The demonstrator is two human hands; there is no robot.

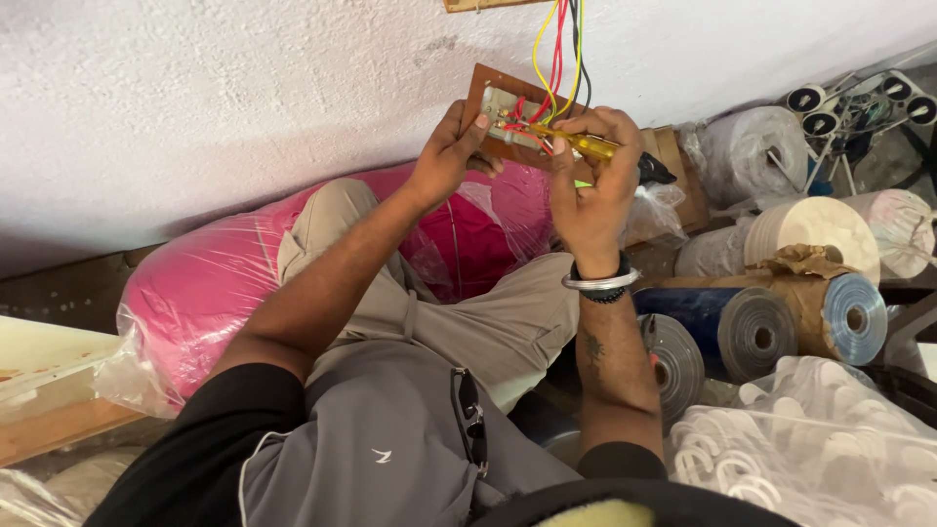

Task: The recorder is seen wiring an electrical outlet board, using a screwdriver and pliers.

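My left hand [451,154] grips the left edge of a brown wooden switch board [488,83], turned so its wired back faces me. A pale switch unit [508,115] sits on it with red, yellow and dark wires [558,49] running up the white wall. My right hand [590,181] holds a yellow-handled screwdriver [584,144], its tip pointed left into the switch terminals. A metal bangle and a dark band sit on my right wrist.
I sit on a pink fabric bundle wrapped in clear plastic [195,283]. Rolls of foil and film [771,327] lie at right, with white wrapped rolls [815,226] behind and a bag of white hangers [810,449] below. Sunglasses [469,415] hang on my shirt.
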